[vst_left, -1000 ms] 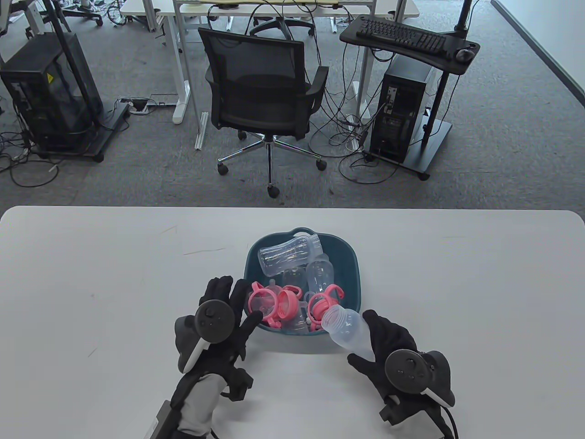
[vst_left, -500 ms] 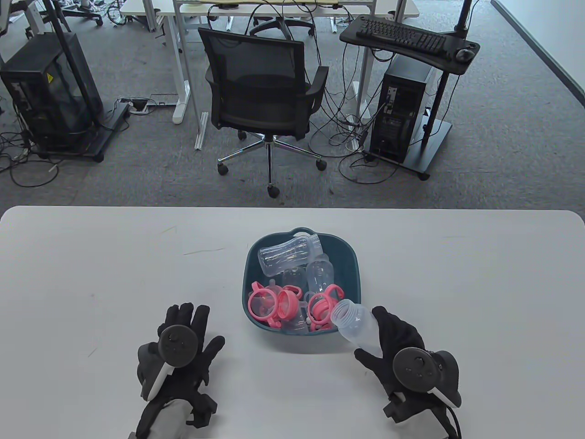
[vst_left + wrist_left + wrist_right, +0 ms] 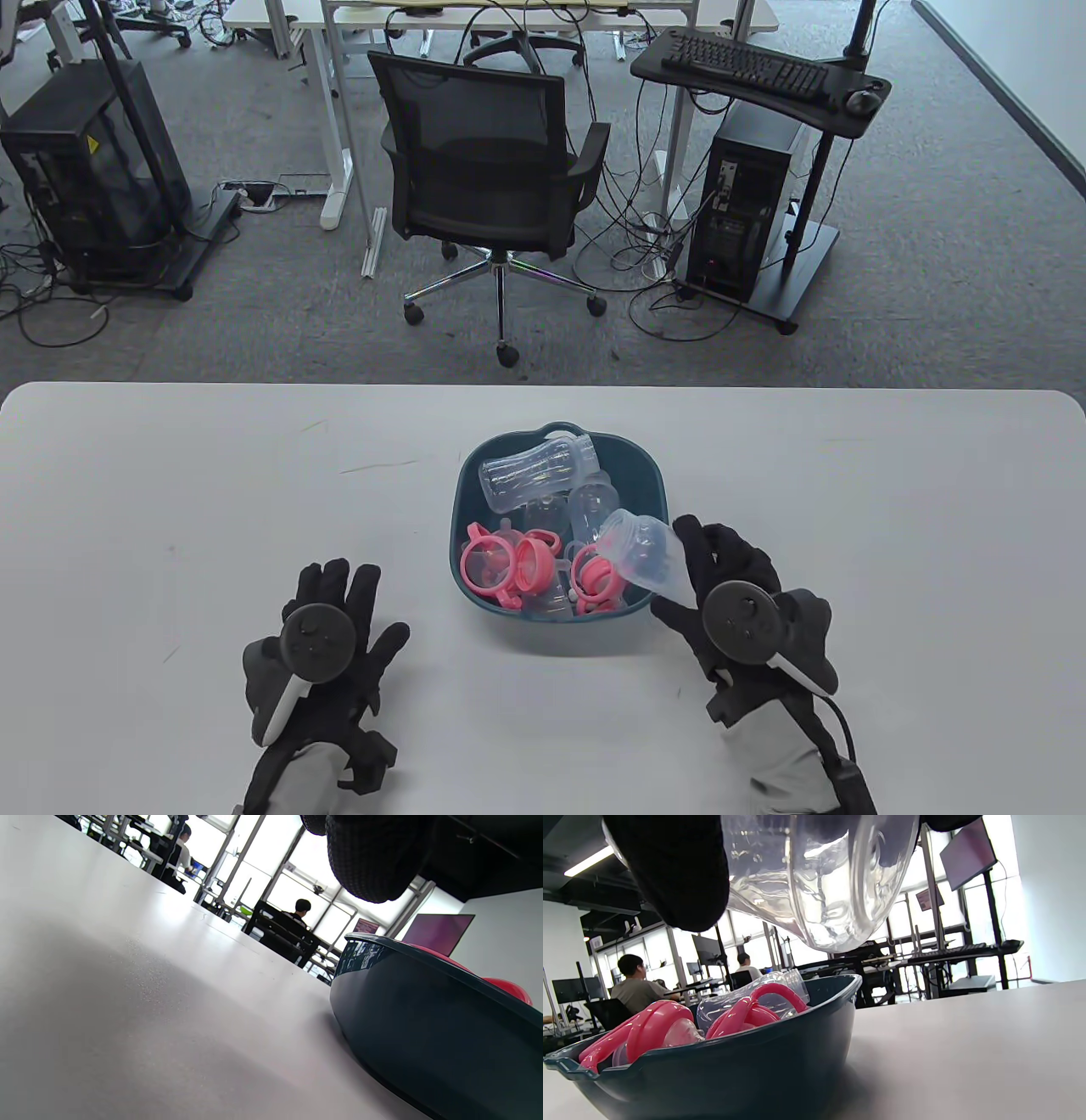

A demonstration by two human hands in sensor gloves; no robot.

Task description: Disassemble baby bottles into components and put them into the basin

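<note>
Right hand grips a clear bottle over the basin; left hand lies spread, holding nothing.

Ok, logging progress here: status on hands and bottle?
Left hand open on table. Right hand holds clear plastic bottle body over dark teal basin. Nothing blocking.

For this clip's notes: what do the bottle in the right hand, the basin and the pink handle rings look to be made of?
Bottle body in the right hand: likely clear plastic, since the windows show through it and it has glossy highlights. Basin: apparently hard, dark teal plastic, its outer wall mirroring the room in the left wrist view. Pink handle rings: opaque, smooth moulded plastic, seemingly.
</note>
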